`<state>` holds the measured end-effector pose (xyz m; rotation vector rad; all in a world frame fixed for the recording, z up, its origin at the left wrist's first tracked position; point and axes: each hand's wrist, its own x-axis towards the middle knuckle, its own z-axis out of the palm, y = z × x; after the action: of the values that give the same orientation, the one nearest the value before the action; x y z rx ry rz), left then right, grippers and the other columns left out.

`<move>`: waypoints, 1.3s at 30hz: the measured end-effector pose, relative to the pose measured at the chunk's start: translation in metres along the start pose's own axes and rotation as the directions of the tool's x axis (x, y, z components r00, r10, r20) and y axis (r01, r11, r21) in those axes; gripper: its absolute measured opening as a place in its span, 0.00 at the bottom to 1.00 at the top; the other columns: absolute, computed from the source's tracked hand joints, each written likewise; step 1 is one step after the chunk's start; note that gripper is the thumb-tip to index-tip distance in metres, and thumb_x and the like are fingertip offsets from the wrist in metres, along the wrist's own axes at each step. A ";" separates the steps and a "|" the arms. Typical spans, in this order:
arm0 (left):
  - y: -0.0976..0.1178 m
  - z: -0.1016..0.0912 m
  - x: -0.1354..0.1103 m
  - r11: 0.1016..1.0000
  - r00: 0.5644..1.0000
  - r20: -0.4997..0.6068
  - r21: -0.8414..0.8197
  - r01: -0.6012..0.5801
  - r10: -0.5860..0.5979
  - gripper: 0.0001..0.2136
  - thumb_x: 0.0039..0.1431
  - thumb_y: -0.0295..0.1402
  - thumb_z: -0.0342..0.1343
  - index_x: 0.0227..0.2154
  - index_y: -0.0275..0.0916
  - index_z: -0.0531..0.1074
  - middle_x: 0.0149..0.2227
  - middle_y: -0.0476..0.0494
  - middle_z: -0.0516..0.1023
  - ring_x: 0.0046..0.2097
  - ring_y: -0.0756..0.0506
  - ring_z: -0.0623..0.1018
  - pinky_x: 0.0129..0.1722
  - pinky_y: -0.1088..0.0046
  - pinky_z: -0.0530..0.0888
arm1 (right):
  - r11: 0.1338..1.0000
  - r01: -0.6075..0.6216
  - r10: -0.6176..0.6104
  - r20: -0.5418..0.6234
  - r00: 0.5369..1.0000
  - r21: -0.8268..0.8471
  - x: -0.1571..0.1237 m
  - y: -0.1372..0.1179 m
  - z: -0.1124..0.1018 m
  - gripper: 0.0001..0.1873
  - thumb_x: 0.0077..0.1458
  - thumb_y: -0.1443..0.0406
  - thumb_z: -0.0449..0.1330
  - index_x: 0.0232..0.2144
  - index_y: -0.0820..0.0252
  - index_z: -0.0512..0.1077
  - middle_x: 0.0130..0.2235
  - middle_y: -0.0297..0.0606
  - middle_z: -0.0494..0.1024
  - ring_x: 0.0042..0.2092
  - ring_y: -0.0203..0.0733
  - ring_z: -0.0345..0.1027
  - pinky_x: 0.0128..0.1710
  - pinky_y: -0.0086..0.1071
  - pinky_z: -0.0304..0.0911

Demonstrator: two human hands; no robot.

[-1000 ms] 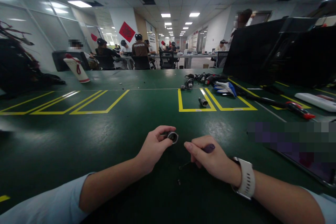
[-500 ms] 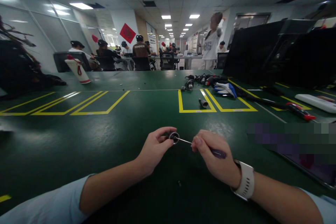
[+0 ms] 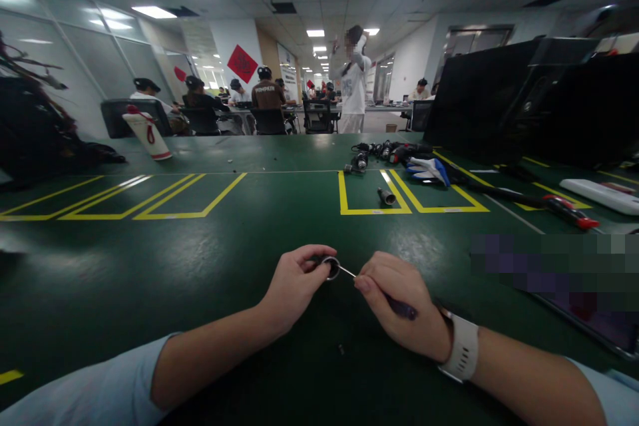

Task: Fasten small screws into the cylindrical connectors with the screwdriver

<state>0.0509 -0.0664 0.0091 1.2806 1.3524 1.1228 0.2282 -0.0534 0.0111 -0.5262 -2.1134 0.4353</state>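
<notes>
Between the thumb and fingers of my left hand (image 3: 297, 283) is a small round metal part (image 3: 330, 269) with a ring-shaped rim and a dark inside. My right hand (image 3: 399, 296) is wrapped round a screwdriver (image 3: 399, 307) with a dark purple handle. Its thin shaft points left and its tip reaches the ring's opening; the exact contact is too small to tell. Below my hands, a tiny dark piece (image 3: 341, 349) lies on the green table (image 3: 200, 279). Farther off, a metal sleeve (image 3: 386, 196) lies inside a yellow-taped box.
At the back right are several dark metal connectors (image 3: 360, 161), a blue-and-white glove (image 3: 428, 171) and a red-and-black tool (image 3: 569, 211). A white bottle (image 3: 147, 133) stands at the back left. Dark monitors (image 3: 492, 103) stand right. Several people sit beyond; one person stands.
My right hand and the screwdriver have shifted slightly left and down, closer to the ring. My left hand has barely moved. The standing person has moved left.
</notes>
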 end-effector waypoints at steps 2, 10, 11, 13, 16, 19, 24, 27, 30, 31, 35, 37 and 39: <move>-0.002 -0.001 0.000 1.000 1.000 0.006 0.005 -0.011 0.011 0.11 0.50 0.30 0.55 0.38 0.36 0.72 0.35 0.45 0.79 0.38 0.45 0.78 0.41 0.69 0.73 | 1.000 0.023 -0.023 0.001 1.000 -0.017 0.000 -0.001 -0.001 0.11 0.57 0.68 0.48 0.24 0.61 0.66 0.23 0.37 0.69 0.27 0.36 0.61 0.27 0.31 0.57; -0.004 -0.001 0.002 0.999 1.000 0.006 0.044 -0.009 0.008 0.11 0.49 0.30 0.55 0.38 0.36 0.73 0.34 0.45 0.79 0.37 0.45 0.78 0.38 0.70 0.73 | 0.997 0.049 -0.047 0.030 0.998 -0.065 -0.002 -0.003 0.001 0.12 0.57 0.68 0.48 0.23 0.61 0.66 0.24 0.38 0.70 0.27 0.36 0.61 0.27 0.31 0.56; -0.004 -0.001 0.002 0.999 1.000 0.005 0.045 -0.006 0.005 0.11 0.49 0.30 0.55 0.38 0.36 0.73 0.34 0.45 0.79 0.37 0.45 0.78 0.38 0.70 0.73 | 0.998 0.042 -0.041 0.027 0.999 -0.055 -0.001 -0.003 0.001 0.12 0.57 0.68 0.49 0.23 0.61 0.66 0.24 0.38 0.70 0.27 0.36 0.61 0.27 0.31 0.56; -0.004 -0.001 0.003 0.999 1.000 0.007 0.037 -0.001 0.000 0.12 0.49 0.30 0.55 0.38 0.36 0.73 0.34 0.44 0.79 0.37 0.45 0.78 0.39 0.69 0.73 | 1.000 -0.019 0.019 -0.007 1.000 -0.012 0.000 -0.005 -0.002 0.15 0.58 0.66 0.48 0.21 0.61 0.66 0.21 0.36 0.68 0.25 0.35 0.61 0.26 0.30 0.56; -0.003 -0.001 0.002 1.000 1.000 0.017 0.021 0.007 -0.007 0.12 0.49 0.29 0.56 0.38 0.36 0.73 0.35 0.44 0.79 0.38 0.45 0.77 0.40 0.69 0.73 | 0.937 -0.298 0.283 0.102 0.954 0.182 0.004 -0.006 -0.007 0.22 0.59 0.61 0.47 0.16 0.61 0.65 0.16 0.31 0.64 0.20 0.32 0.59 0.21 0.27 0.55; -0.003 0.000 0.002 1.000 0.999 0.025 0.012 0.023 -0.023 0.12 0.48 0.29 0.56 0.39 0.36 0.72 0.36 0.43 0.79 0.39 0.45 0.77 0.42 0.68 0.73 | 0.752 -0.579 0.461 0.376 0.804 0.315 0.006 -0.004 -0.008 0.24 0.58 0.56 0.48 0.14 0.61 0.65 0.12 0.28 0.61 0.15 0.29 0.56 0.16 0.24 0.52; -0.002 -0.001 0.001 1.000 0.999 0.041 0.001 0.026 -0.026 0.13 0.49 0.29 0.56 0.40 0.36 0.72 0.37 0.42 0.78 0.41 0.44 0.77 0.44 0.67 0.72 | 0.698 -0.635 0.479 0.442 0.758 0.332 0.006 -0.003 -0.003 0.23 0.56 0.56 0.50 0.15 0.62 0.65 0.13 0.27 0.60 0.16 0.28 0.55 0.17 0.23 0.52; -0.003 -0.001 0.001 1.000 0.998 0.053 -0.003 0.027 -0.027 0.13 0.49 0.30 0.56 0.40 0.36 0.72 0.37 0.43 0.78 0.41 0.44 0.77 0.43 0.66 0.72 | 0.687 -0.631 0.460 0.457 0.761 0.360 0.005 -0.006 -0.001 0.23 0.57 0.56 0.49 0.15 0.62 0.64 0.13 0.27 0.60 0.16 0.28 0.55 0.17 0.23 0.52; -0.003 -0.001 0.002 1.000 0.998 0.055 -0.003 0.030 -0.030 0.13 0.49 0.30 0.57 0.39 0.36 0.72 0.37 0.43 0.79 0.41 0.44 0.77 0.43 0.67 0.72 | 0.687 -0.622 0.437 0.469 0.767 0.377 0.005 -0.010 -0.001 0.24 0.56 0.55 0.49 0.15 0.62 0.64 0.13 0.28 0.60 0.16 0.28 0.54 0.16 0.23 0.51; -0.003 -0.001 0.002 0.999 0.998 0.054 -0.004 0.031 -0.031 0.13 0.49 0.30 0.57 0.39 0.36 0.72 0.37 0.43 0.79 0.41 0.44 0.77 0.43 0.67 0.72 | 0.693 -0.617 0.431 0.472 0.770 0.374 0.005 -0.010 -0.002 0.24 0.56 0.55 0.49 0.15 0.62 0.64 0.13 0.28 0.60 0.16 0.28 0.54 0.16 0.23 0.51; -0.002 -0.001 0.001 0.999 0.998 0.045 0.001 0.038 -0.038 0.13 0.48 0.30 0.57 0.39 0.36 0.72 0.38 0.42 0.78 0.41 0.44 0.77 0.43 0.67 0.72 | 0.721 -0.612 0.434 0.475 0.765 0.327 0.005 -0.011 -0.002 0.24 0.56 0.54 0.48 0.14 0.62 0.64 0.13 0.28 0.60 0.16 0.29 0.54 0.16 0.24 0.52; -0.003 0.000 0.001 0.999 0.998 0.039 0.010 0.039 -0.039 0.13 0.48 0.30 0.57 0.39 0.36 0.72 0.37 0.42 0.78 0.41 0.44 0.77 0.43 0.66 0.72 | 0.720 -0.633 0.466 0.476 0.746 0.286 0.006 -0.011 -0.002 0.24 0.56 0.54 0.49 0.14 0.61 0.63 0.13 0.28 0.60 0.15 0.29 0.54 0.16 0.24 0.51; -0.004 0.000 0.002 0.999 0.999 0.040 0.013 0.031 -0.031 0.13 0.48 0.30 0.57 0.39 0.35 0.71 0.36 0.42 0.78 0.40 0.43 0.77 0.42 0.66 0.72 | 0.714 -0.654 0.496 0.479 0.725 0.250 0.007 -0.011 -0.002 0.24 0.56 0.54 0.49 0.14 0.61 0.63 0.13 0.29 0.60 0.15 0.29 0.54 0.15 0.24 0.51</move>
<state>0.0502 -0.0646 0.0053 1.2802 1.3469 1.0640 0.2243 -0.0591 0.0223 -0.9310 -2.0789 1.4222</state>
